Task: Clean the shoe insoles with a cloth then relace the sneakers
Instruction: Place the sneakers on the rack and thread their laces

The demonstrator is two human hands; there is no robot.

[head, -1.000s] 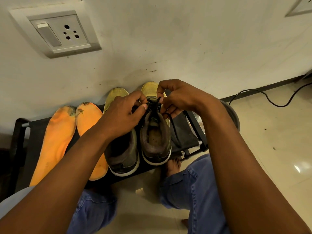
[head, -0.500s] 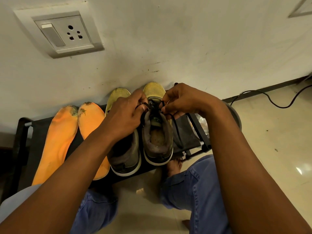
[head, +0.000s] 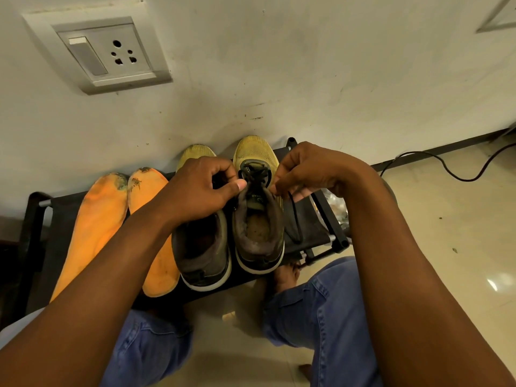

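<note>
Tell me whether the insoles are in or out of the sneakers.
Out. Both orange insoles lie on the black rack, left of the sneakers.

Colour record, as I read it. The right sneaker [head: 258, 219], between my fingers [head: 237, 187], has a yellow mesh toe, dark grey-brown collar, white sole edge and a black lace [head: 293, 216]. The left sneaker [head: 202, 247], under my left-hand fingers, matches it. Left of those fingers lie two orange insoles [head: 92, 230], dark-stained at the toe ends. The bench [head: 307, 219] is black. Jeans [head: 321, 311] are blue; the wall socket [head: 103, 54] is white.
</note>
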